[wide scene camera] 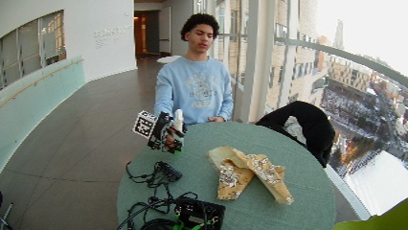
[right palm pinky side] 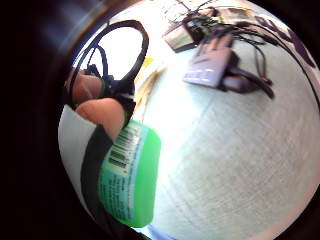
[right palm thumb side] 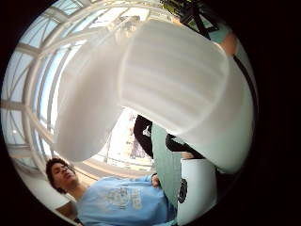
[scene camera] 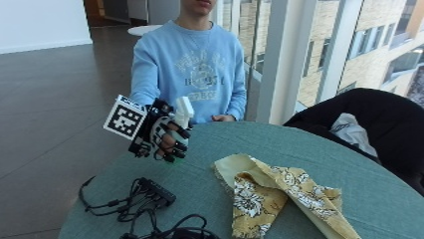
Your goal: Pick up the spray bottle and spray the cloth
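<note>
Spray bottle (scene camera: 182,113) aloft in right hand (scene camera: 164,135), cloth (scene camera: 278,193) beside.

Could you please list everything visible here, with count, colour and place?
Green plastic spray bottle with white trigger head: one, held upright above the table edge.
Yellow floral cloth: one, crumpled, on the table, apart from the bottle.
Round green table: one.
Black cables and boxes: a tangle, on the table's near side.
Black garment: one, on a chair beside the table.
Gloved right hand: grips the bottle.
Bare hand: rests on the far table edge.
</note>
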### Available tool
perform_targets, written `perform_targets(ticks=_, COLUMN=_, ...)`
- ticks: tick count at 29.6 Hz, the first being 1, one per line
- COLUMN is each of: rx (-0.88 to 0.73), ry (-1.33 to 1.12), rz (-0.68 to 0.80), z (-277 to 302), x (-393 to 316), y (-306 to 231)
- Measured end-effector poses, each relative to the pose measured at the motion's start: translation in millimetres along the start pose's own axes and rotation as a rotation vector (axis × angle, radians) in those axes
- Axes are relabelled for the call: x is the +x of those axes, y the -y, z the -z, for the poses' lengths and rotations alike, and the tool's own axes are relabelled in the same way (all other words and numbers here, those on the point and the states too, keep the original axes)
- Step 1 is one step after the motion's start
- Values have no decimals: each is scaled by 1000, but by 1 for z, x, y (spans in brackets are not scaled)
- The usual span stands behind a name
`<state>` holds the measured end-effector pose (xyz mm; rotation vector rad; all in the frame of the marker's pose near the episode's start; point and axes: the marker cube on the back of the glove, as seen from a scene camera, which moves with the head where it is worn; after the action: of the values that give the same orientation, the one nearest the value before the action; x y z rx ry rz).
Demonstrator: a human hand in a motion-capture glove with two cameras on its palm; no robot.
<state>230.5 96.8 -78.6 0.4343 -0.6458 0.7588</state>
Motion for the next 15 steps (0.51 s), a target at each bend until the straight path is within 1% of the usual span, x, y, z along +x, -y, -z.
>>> perform_targets(ticks=5, rx=-154, ry=-38, rz=40, z=-17, x=-31, y=25)
perform_targets(ticks=10, rx=-284, ry=-42, rz=22, z=-38, x=-59, y=49)
perform_targets(ticks=15, rx=-391, ry=-60, rz=7, z=-60, x=-76, y=62)
